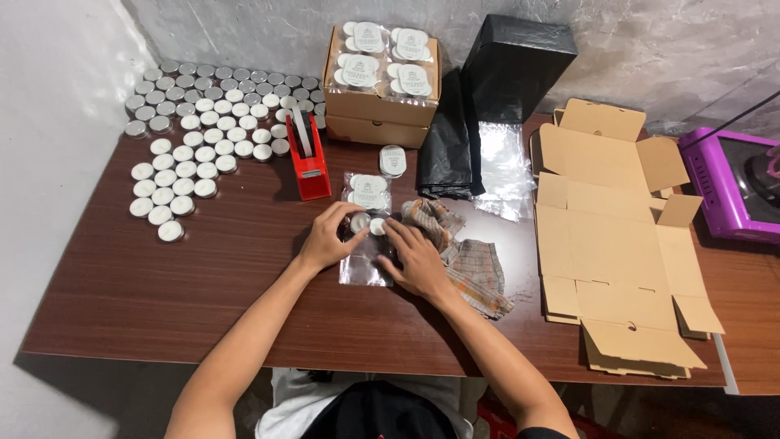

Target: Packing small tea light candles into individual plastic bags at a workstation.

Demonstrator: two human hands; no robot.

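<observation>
A clear plastic bag lies flat on the brown table in front of me. My left hand grips its upper left part, fingers around a small round white-lidded tin. My right hand presses on the bag's right side, fingertips next to a second small tin. Just beyond the hands lies a packed clear bag of tins.
Many round silver tins cover the far left. A red tape dispenser, an open cardboard box of packed tins, black bags, a checked cloth, flat cardboard boxes and a purple device surround me.
</observation>
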